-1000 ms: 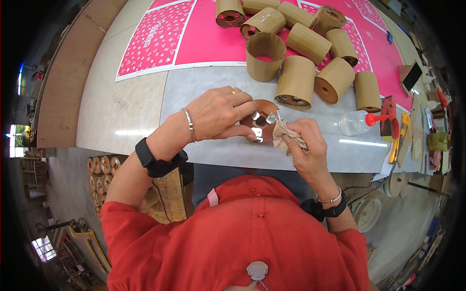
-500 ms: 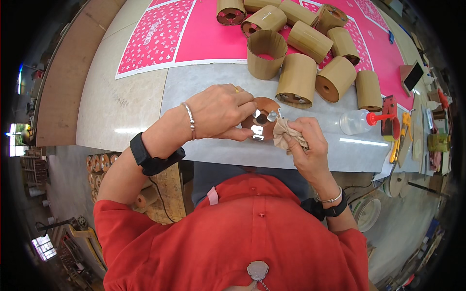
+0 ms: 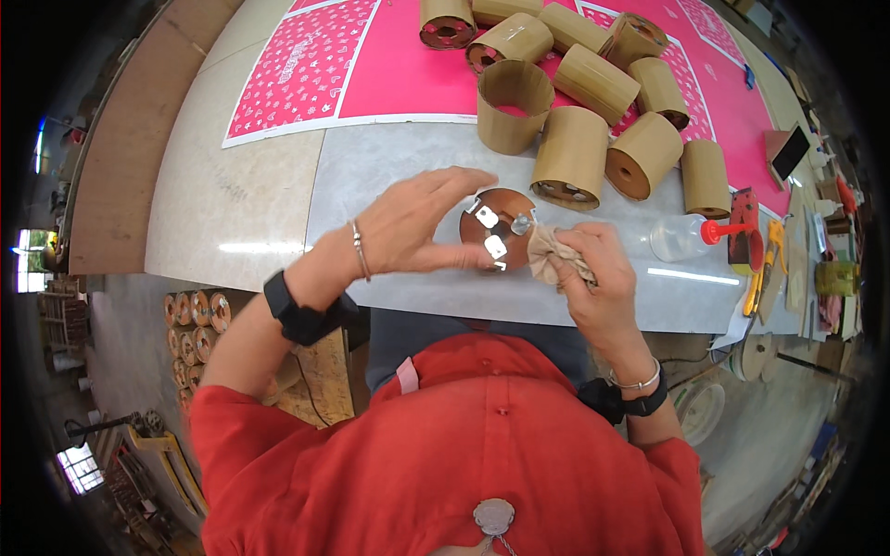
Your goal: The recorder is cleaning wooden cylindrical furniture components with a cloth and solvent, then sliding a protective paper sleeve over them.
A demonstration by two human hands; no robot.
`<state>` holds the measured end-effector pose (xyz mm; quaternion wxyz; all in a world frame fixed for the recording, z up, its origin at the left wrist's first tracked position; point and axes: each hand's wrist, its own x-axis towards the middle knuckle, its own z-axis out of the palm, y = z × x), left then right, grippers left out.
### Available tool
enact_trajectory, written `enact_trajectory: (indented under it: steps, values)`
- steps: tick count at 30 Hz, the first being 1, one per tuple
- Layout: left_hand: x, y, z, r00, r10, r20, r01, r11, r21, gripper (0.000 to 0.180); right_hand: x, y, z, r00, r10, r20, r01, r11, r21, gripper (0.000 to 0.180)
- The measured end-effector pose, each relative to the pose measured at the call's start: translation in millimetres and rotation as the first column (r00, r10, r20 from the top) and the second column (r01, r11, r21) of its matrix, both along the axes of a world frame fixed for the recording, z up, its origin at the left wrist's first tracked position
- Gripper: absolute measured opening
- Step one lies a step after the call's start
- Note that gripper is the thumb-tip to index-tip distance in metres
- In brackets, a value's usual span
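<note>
The brown disc (image 3: 510,202), bearing 3 shiny tabs (image 3: 495,246), lies on a grey sheet (image 3: 389,156). At the disc's left, my left hand (image 3: 408,225) stands wide, perhaps to steady its rim; at its right, my right hand (image 3: 601,273) pinches a cloth (image 3: 553,257), probably bunched for firmer hold.

Left hand (image 3: 408,221) spread in a C, thumb (image 3: 452,256) well apart from the extended fingers (image 3: 468,179); left forearm (image 3: 258,345) slants up and rightward. Right hand (image 3: 601,269) closed in a pinch, right forearm (image 3: 656,424) leaning up and leftward.
</note>
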<state>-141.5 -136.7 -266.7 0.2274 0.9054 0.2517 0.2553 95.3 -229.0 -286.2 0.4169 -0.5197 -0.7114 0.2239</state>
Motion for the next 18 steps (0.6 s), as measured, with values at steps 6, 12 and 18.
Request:
enact_trajectory:
  steps: [6,12,18]
  values:
    - [11.1,-28.9,-45.7,0.977,0.202,0.068,-0.16,0.905,-0.394,0.097,-39.7,20.3,26.8,0.966,0.135,0.221,-0.203,0.925,0.322,0.024]
    - [10.2,-30.3,-55.0,0.962,0.248,0.117,-0.227,0.959,-0.173,0.089,-26.5,13.9,25.5,0.864,0.176,0.472,-0.311,0.924,0.224,0.018]
    - [10.7,-30.3,-57.0,0.962,0.255,0.096,-0.232,0.952,-0.198,0.085,-58.7,24.5,19.1,0.866,0.2,0.458,-0.373,0.868,0.327,0.02]
